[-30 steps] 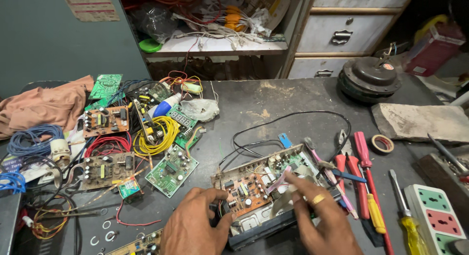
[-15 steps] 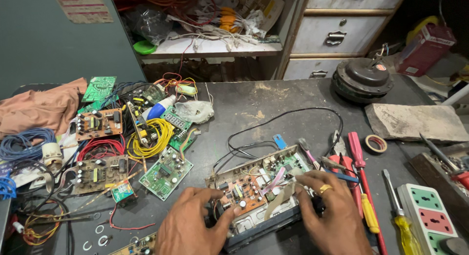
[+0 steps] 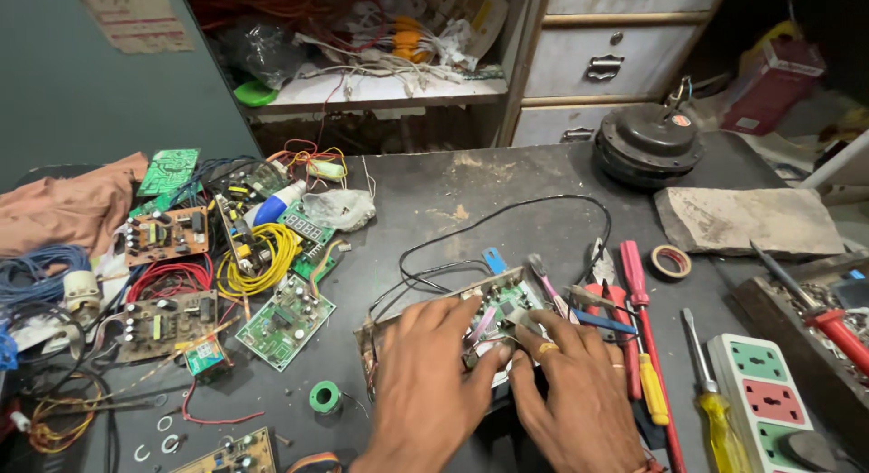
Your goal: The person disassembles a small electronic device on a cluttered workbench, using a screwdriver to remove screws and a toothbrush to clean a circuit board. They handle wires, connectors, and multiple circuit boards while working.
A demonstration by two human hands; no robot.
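Nearby, screwdrivers (image 3: 638, 346) beside circuit board (image 3: 502, 301).

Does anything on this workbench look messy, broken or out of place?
Yes. Bare circuit boards lie scattered at odd angles on the left among tangled yellow wire and red wire. The device under the left hand and right hand sits open, its board exposed. Screwdrivers lie loose beside it.
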